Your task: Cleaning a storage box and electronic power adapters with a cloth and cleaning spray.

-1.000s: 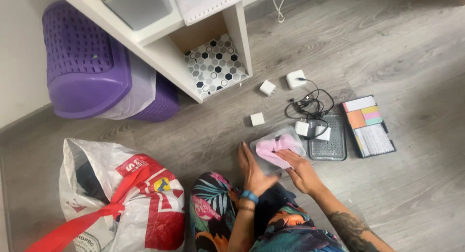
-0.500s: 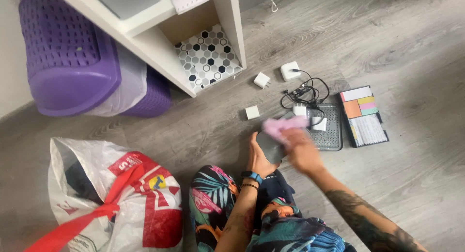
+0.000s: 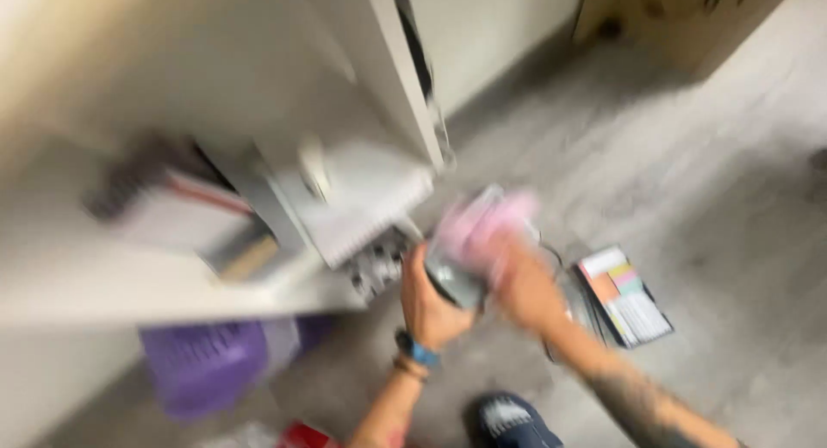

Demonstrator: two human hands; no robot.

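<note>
The picture is heavily blurred by motion. Both my hands hold a clear bag with pink contents (image 3: pixel 482 228), raised in front of a white shelf unit (image 3: pixel 258 112). My left hand (image 3: pixel 431 297), with a blue wristband, grips the bag's lower grey part from the left. My right hand (image 3: pixel 525 284) holds it from the right, below the pink part. The bag is off the floor, level with the shelf's lower compartment.
A white bin (image 3: pixel 362 207) and books or papers (image 3: pixel 189 211) sit in the shelf. A purple basket (image 3: pixel 215 366) stands under it. A flat tray of coloured sticky notes (image 3: pixel 624 297) lies on the grey floor at right. A cardboard box (image 3: pixel 680 9) stands far right.
The view has swung upward and closer to the shelf. Both hands have lifted the bag with pink contents off the floor toward the shelf. The red-and-white bag has almost left the view.
</note>
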